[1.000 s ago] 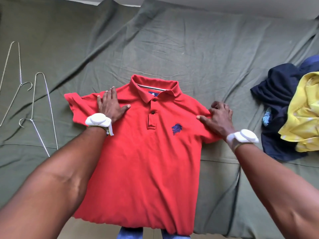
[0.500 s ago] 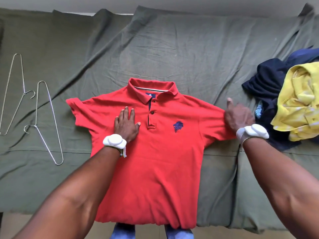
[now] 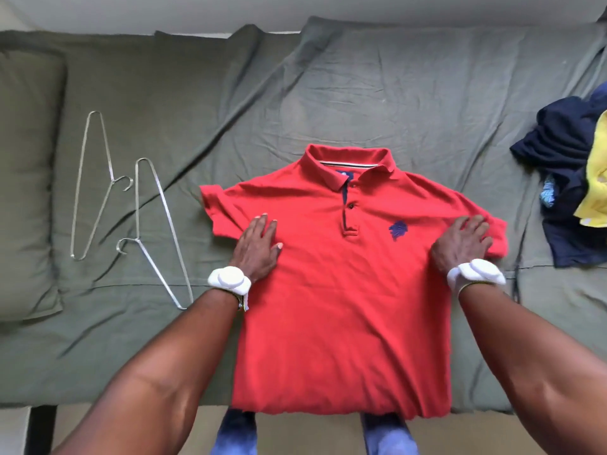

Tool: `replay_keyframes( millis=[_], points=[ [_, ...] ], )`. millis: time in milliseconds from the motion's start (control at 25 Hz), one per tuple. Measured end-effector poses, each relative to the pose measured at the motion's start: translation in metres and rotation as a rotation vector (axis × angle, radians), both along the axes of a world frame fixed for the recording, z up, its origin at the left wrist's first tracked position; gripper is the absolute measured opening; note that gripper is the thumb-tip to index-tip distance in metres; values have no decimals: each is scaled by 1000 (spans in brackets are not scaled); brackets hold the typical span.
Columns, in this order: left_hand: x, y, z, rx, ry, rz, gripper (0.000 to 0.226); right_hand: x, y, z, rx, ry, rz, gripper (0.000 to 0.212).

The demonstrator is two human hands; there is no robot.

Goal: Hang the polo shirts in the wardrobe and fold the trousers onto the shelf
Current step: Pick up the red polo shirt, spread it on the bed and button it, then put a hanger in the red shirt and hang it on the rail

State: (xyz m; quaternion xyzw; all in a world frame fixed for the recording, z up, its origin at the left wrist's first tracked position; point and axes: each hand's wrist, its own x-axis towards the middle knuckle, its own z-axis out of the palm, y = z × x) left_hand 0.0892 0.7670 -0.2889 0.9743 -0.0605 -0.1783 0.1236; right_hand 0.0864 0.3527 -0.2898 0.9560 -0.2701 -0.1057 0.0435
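Observation:
A red polo shirt [image 3: 341, 307] with a dark blue chest logo lies face up and spread flat on the green bed, collar away from me. My left hand [image 3: 258, 246] rests palm down on it beside the left sleeve, fingers spread. Flat on the right sleeve lies my right hand [image 3: 461, 243], fingers apart too. Neither hand grips the cloth. Two wire hangers [image 3: 98, 185] [image 3: 157, 231] lie on the sheet to the left of the shirt. The shirt's hem hangs slightly over the bed's near edge.
A heap of clothes lies at the right edge: a dark navy garment [image 3: 565, 139] with a yellow one [image 3: 597, 178] on top. A green pillow [image 3: 26, 178] sits at the far left. The green sheet [image 3: 377, 93] is rumpled. My blue-trousered legs [image 3: 387, 435] show below the bed edge.
My left hand slid from the shirt's chest out toward the left sleeve. My right hand opened and laid flat on the right sleeve. The view shifted so the shirt sits more to the right.

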Motion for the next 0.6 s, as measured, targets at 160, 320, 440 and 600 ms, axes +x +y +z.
replay_keyframes(
  millis=[160, 320, 440, 600],
  points=[
    [-29, 73, 10, -75, -282, 175, 41, -10, 142, 8, 213, -231, 440, 40],
    [-57, 167, 11, -167, -285, 729, 21, -38, 357, 21, 617, -204, 727, 15],
    [-56, 212, 14, -322, -30, 1127, 19, -51, 480, 33, 795, 84, 513, 18],
    [-47, 245, -7, -503, 181, 1244, 33, -54, 534, 34, 737, 283, 213, 20]
  ],
)
